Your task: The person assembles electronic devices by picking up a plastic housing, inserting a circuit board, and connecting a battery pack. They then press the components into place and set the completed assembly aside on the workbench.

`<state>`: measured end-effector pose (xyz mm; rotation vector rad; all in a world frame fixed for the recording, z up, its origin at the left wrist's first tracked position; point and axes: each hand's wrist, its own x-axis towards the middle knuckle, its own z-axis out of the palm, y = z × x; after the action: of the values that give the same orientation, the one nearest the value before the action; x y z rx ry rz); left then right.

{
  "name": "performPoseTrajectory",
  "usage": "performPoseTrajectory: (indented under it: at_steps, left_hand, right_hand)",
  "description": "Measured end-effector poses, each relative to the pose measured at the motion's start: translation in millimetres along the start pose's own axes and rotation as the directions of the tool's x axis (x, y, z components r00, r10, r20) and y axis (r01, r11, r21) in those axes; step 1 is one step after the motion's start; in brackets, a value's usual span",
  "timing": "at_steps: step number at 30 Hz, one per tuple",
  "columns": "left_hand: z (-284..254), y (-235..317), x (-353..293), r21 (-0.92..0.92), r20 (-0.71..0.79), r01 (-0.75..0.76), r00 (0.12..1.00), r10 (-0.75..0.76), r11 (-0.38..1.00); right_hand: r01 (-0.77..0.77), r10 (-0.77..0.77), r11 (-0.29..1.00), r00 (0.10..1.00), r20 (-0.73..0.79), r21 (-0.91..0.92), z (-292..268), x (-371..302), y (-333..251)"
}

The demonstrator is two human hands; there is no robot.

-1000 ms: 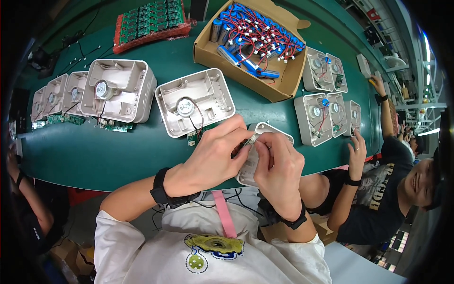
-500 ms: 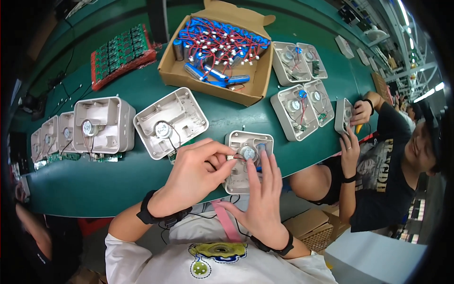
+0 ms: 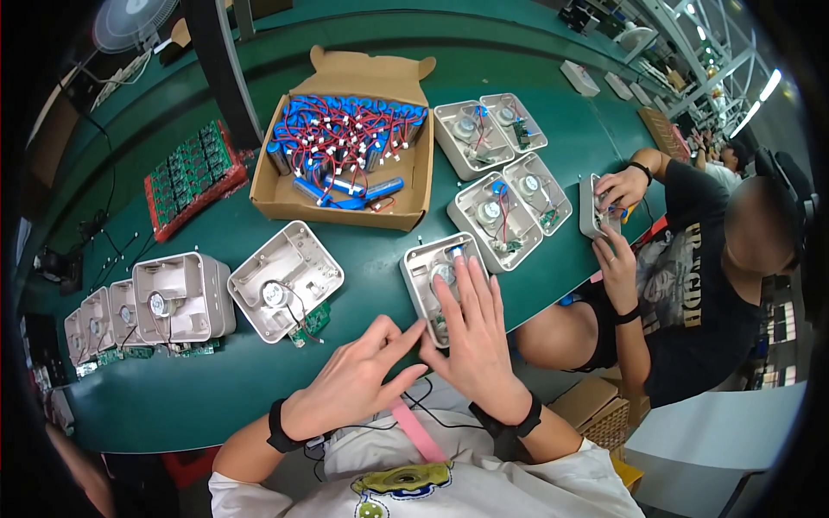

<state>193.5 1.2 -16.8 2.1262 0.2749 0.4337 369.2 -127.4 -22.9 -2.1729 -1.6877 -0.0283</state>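
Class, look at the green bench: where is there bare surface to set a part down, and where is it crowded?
Free: the green strip between the open housing and the bench's near edge, left of the left hand. Also between the circuit-board tray and that housing. Crowded: right of the battery box, where housings cluster.

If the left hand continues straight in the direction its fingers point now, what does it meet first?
The left hand points up and to the right, toward the right hand lying flat on the white plastic housing. It would probably meet the right hand's thumb side first; depth is unclear.

green table (image 3: 216,388), white casings (image 3: 287,278), blue cells with red wires (image 3: 345,142), brown cardboard box (image 3: 413,186), red tray (image 3: 192,180)
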Motion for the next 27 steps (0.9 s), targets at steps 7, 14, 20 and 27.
performPoseTrajectory:
  at_steps: [7,14,20,27]
  left_hand:
    - [-24.5,6.3,0.4,-0.103,0.017,0.071,0.997,-0.070,0.992]
    - [-53.6,35.9,-14.7,-0.001,-0.210,0.089,0.974,-0.087,0.996]
    - [-68.8,29.0,-37.8,0.285,-0.476,0.228,0.877,-0.069,0.931]
    - [-62.5,1.6,-64.7,0.389,-0.479,0.439,0.847,-0.229,0.810]
  right_hand:
    - [-0.007,-0.002,0.978,0.999,-0.047,-0.210,-5.1,16.9,33.3]
    - [-0.051,0.043,0.984,0.998,-0.050,-0.172,-9.1,39.4,74.8]
    - [-0.075,0.063,0.977,0.996,-0.065,-0.199,-20.8,52.4,123.5]
    - [0.032,-0.053,0.988,0.989,-0.141,-0.148,-43.9,59.5,60.5]
